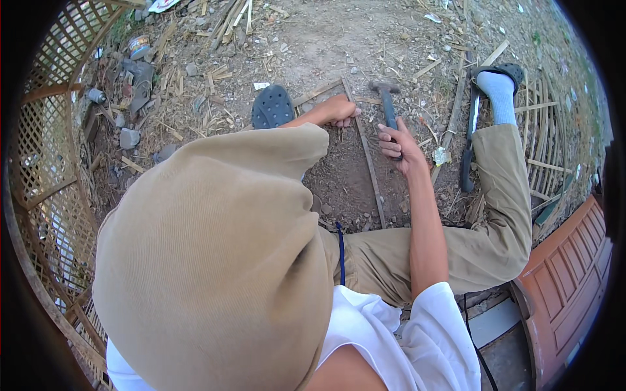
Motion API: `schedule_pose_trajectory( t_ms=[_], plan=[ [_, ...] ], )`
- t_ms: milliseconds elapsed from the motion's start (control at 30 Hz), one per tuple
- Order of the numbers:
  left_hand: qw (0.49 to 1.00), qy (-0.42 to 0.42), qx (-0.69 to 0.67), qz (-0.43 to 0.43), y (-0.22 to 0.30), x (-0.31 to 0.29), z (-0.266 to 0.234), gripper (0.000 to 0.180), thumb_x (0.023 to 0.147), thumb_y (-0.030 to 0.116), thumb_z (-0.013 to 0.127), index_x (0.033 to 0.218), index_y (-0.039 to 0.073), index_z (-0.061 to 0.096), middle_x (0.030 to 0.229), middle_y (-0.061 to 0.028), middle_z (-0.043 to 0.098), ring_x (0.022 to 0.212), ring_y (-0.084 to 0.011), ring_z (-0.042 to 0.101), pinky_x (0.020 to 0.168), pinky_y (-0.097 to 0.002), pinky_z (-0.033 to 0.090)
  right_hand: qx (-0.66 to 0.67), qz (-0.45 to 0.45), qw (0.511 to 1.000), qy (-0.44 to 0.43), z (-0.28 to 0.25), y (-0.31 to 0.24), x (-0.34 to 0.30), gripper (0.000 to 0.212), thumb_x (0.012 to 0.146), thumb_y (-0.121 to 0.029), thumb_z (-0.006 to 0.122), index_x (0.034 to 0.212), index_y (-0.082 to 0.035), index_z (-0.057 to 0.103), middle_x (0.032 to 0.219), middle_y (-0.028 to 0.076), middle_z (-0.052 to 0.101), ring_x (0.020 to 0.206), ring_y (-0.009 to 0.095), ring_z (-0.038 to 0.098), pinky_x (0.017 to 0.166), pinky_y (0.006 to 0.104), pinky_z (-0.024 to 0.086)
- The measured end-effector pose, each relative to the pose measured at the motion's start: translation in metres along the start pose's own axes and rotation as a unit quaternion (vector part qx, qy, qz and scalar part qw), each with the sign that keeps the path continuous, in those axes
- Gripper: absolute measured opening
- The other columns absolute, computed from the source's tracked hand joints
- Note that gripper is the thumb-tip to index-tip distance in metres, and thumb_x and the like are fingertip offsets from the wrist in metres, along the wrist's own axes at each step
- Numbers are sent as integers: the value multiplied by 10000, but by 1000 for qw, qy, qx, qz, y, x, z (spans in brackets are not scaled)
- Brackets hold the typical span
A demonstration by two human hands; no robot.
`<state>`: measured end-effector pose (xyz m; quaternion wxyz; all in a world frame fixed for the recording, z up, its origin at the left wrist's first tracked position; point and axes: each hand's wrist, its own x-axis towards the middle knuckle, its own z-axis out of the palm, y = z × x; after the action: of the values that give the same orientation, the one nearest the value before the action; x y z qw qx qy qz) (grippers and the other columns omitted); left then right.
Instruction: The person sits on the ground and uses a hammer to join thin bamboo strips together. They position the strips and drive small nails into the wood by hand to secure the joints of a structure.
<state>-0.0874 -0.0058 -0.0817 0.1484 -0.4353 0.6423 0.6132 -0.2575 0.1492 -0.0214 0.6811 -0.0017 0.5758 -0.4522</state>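
Observation:
My left hand (340, 112) is closed at the upper part of a thin wooden strip (366, 153), its fingertips against the strip. This strip lies lengthwise over bare soil between my legs. A second strip (316, 91) slants away to the left from its far end. My right hand (402, 148) is wrapped round the dark handle of a hammer (388, 107), just right of the strip. The hammer's metal head points away from me, apart from the wood. Whether my left fingers also pinch something small is hidden.
A long blade with a dark handle (466, 171) lies beside my bent right leg. Crumpled paper (441, 156) is near my right wrist. A wooden lattice (45, 195) rises at left, and a slatted round frame (544, 137) and a red-brown panel (564, 280) are at right. Wood scraps and stones litter the ground.

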Motion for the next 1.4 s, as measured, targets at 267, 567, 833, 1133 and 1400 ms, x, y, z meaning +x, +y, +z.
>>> schedule_pose_trajectory(
  t_ms=[267, 567, 833, 1133, 1400],
  plan=[
    [998, 28, -17, 53, -24, 25, 12, 508, 1006, 359, 624, 644, 7, 673, 558, -92, 621, 460, -213, 566, 480, -397, 428, -373, -262, 879, 140, 11, 16, 13, 250, 1083, -302, 587, 1064, -59, 531, 626, 119, 570, 484, 277, 559, 452, 412, 389],
    [999, 34, -23, 34, -23, 27, 13, 471, 959, 363, 670, 662, -3, 676, 590, -107, 644, 475, -223, 592, 487, -389, 447, -541, -342, 759, 119, 29, 18, 28, 271, 1065, -259, 605, 1059, 3, 534, 690, 305, 616, 718, 544, 643, 603, 581, 440],
    [998, 42, -7, 42, -25, 23, 10, 493, 939, 381, 695, 635, -7, 673, 592, -108, 651, 501, -231, 606, 528, -396, 464, -593, -369, 705, 122, 36, 18, 22, 263, 1062, -229, 599, 1119, -7, 469, 733, 304, 646, 711, 536, 651, 598, 606, 469],
    [998, 53, 12, 43, -32, 20, 7, 483, 893, 420, 702, 645, 6, 720, 600, -129, 677, 563, -268, 666, 596, -412, 518, -613, -370, 688, 117, 50, 0, 7, 256, 1038, -198, 608, 1114, -3, 461, 819, 327, 678, 833, 573, 660, 677, 641, 495],
    [996, 61, 25, 59, -21, 14, 9, 555, 926, 460, 679, 607, 6, 677, 558, -122, 629, 533, -261, 613, 598, -427, 479, -649, -330, 670, 144, 46, -1, 16, 270, 1011, -134, 606, 1188, -2, 452, 808, 323, 675, 822, 564, 667, 694, 637, 501]
  ],
)
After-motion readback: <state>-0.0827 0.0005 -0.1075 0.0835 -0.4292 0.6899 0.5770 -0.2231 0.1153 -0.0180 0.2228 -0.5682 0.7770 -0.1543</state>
